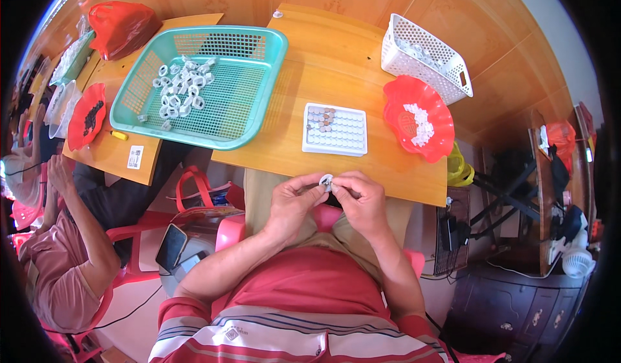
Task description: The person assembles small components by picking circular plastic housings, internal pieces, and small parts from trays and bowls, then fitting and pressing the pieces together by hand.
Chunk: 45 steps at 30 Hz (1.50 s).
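Clamped btwn thumbs & fingertips of L hand (pixel 297 201) and R hand (pixel 359 198), above the lap by the near edge of the surface (pixel 330 46): one small white-grey round piece (pixel 326 180), w/ a dark patch near the ctr (hole or insert, can't tell). Hands bare, close together, almost meeting at the piece.

Prob. v. light & stiff, likely plastic; smooth-looking, so apt to slip or spin if pinched at one pt only. Best held by the outer rim, from L & R sides at once, w/ light pressure, esp. if thin-walled. Prob. awkward to regrip one-handed, being so small.

Beyond the hands, on the surface: white tray (pixel 333 151) w/ rows of round shapes, some brownish discs (pixel 325 120) toward upper L. R of tray: red scalloped plate (pixel 396 91) w/ small white bits (pixel 424 130); just behind, white perforated basket (pixel 446 82) w/ pale contents. L of tray: lg. green basket (pixel 275 59) w/ heap of white-grey pieces (pixel 186 86), sim. in colour to the held one.

Farther L, on a 2nd surface (pixel 113 162): another red plate (pixel 79 117) w/ dark bits (pixel 94 116), yellow item (pixel 119 135) near it, red bag (pixel 121 30) farther back. Far L: co-worker's raised hand (pixel 61 175); can't tell if holding anything.
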Motion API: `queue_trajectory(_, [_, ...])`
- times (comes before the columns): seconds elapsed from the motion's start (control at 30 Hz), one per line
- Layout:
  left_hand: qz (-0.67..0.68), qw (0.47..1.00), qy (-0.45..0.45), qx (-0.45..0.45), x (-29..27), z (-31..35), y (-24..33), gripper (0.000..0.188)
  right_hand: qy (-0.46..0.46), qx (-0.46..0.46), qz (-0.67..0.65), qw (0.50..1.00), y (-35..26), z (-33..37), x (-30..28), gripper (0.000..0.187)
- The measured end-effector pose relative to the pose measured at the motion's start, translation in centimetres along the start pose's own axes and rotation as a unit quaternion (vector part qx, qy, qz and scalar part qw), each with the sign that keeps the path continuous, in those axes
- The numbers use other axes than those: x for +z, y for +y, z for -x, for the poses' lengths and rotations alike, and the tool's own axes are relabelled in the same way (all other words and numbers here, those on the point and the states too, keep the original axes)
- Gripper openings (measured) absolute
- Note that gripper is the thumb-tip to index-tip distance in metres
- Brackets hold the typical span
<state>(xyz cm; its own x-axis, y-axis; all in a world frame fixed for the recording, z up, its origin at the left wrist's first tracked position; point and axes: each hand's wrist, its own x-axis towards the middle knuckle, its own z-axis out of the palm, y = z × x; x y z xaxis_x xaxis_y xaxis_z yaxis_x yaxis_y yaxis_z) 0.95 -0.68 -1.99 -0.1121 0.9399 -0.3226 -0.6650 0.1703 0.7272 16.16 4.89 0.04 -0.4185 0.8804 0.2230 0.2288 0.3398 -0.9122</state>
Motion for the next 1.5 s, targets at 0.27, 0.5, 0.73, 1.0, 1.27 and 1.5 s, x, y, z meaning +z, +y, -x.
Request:
queue_trajectory(0.27, [-0.017, 1.000, 0.009, 0.012, 0.2, 0.1, 0.0, 0.023, 0.087, -0.151, 0.169, 0.970, 0.1, -0.1, 1.2, 0.011])
queue_trajectory(0.5, [-0.038, 0.998, 0.019, 0.043, 0.4, 0.3, -0.1, 0.023, 0.105, -0.189, 0.202, 0.955, -0.3, -0.2, 1.6, 0.016])
queue_trajectory(0.73, [-0.062, 0.996, 0.024, 0.062, 0.2, 0.2, -0.6, 0.023, 0.115, -0.197, 0.245, 0.942, -0.6, 0.2, 2.0, 0.017])
queue_trajectory(1.0, [-0.081, 0.993, 0.044, 0.074, 0.1, 0.3, -1.0, 0.023, 0.086, -0.202, 0.228, 0.949, -0.2, 0.0, 1.9, 0.016])
queue_trajectory(1.27, [-0.094, 0.991, 0.032, 0.089, -0.1, 0.3, -1.3, 0.019, 0.070, -0.045, 0.069, 0.994, 0.5, 0.4, 1.7, 0.013])
queue_trajectory(1.5, [-0.146, 0.979, 0.025, 0.142, -0.1, 0.2, -1.4, 0.018, 0.083, -0.060, 0.070, 0.992, -0.1, 0.3, 1.6, 0.011])
